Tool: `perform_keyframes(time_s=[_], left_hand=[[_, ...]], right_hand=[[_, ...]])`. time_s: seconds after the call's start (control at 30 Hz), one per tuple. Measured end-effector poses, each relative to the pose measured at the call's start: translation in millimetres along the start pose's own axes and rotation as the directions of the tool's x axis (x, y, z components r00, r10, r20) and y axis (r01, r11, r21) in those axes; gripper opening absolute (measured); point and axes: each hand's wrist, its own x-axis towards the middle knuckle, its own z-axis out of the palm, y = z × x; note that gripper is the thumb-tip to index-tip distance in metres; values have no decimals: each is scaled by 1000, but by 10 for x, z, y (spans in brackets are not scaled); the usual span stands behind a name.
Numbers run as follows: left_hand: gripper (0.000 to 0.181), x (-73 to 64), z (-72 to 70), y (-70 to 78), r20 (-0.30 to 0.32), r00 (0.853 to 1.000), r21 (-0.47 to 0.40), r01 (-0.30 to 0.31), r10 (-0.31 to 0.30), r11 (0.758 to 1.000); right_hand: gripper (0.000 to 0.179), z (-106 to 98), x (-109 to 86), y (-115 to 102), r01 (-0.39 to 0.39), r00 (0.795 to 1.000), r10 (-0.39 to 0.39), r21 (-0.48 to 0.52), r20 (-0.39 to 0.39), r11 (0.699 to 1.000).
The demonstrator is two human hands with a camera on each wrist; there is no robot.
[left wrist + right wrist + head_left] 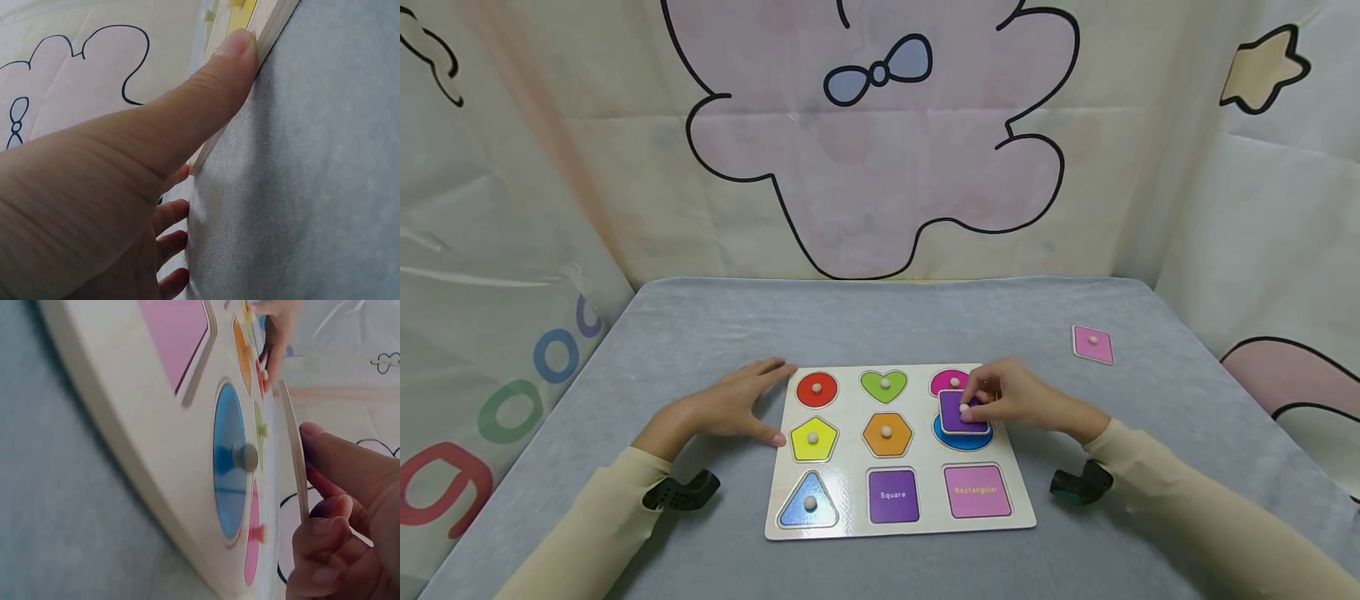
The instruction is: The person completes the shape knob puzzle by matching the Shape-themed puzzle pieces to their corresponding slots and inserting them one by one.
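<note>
A white shape-puzzle board (853,500) lies on the grey cloth. My right hand (1026,398) pinches a purple square piece (951,408) by its knob. In the head view the piece overlaps the blue oval (962,443) and the magenta round piece (942,382); the right wrist view shows it edge-on, raised above the board. My left hand (730,404) has its fingers extended at the board's left edge, thumb (234,59) against the rim near the yellow pentagon (811,450). The recesses printed Square (892,510) and Rectangular (976,506) hold no piece.
A pink knobbed piece (1092,352) lies on the cloth beyond the board, at the right. Red circle (814,402), green heart (871,382), orange hexagon (886,448) and blue triangle (808,487) sit in the board. Printed curtains (880,183) stand behind the table.
</note>
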Motion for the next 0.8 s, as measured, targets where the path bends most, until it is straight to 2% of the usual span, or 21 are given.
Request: perform_keyframes(time_s=[0.33, 0.8], left_hand=[[111, 18, 25, -59, -5, 1000, -1, -5, 5, 1000], [110, 18, 22, -39, -4, 1000, -10, 1, -1, 1000]], right_hand=[[12, 173, 100, -104, 9, 999, -8, -26, 39, 1000], [13, 453, 178, -332, 10, 991, -19, 74, 130, 997]])
